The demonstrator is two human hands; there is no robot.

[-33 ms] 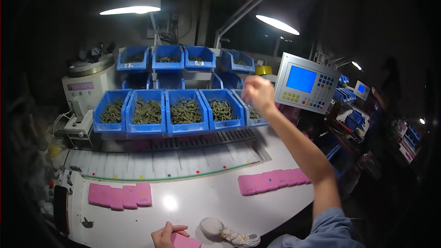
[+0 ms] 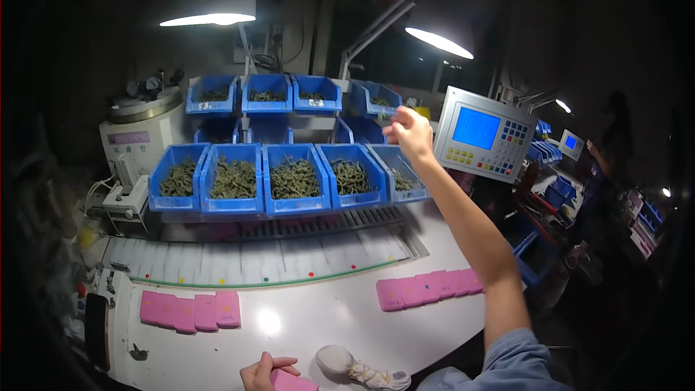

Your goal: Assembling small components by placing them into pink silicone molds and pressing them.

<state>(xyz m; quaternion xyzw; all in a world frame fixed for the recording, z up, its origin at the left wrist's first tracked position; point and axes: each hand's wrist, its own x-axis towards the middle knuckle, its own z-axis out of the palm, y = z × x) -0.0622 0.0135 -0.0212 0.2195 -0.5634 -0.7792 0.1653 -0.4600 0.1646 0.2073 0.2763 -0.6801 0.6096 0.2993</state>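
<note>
My left hand [image 2: 262, 372] is at the front edge of the white table, its thumb and fingers around a flat pink block [image 2: 291, 382] that is partly cut off by the lower edge. Just right of it lies a white cloth-wrapped bundle [image 2: 362, 371] tied with thin cord. My right hand [image 2: 411, 135] is raised above the rightmost front blue bin [image 2: 402, 182], with its fingers curled in. Anything between those fingertips is too small to make out. Small curled greenish pieces [image 2: 293, 176] fill the front bins.
More blue bins [image 2: 266, 94] stand in rows behind. A control panel [image 2: 478, 132] with a blue screen is right of my right hand. Overlapping pink blocks lie in a left row [image 2: 190, 311] and a right row [image 2: 427, 287]. Two lamps hang above, and a white machine [image 2: 137, 141] stands left.
My right hand has risen slightly, and its fingers show more distinctly. My left hand keeps its place on the pink block.
</note>
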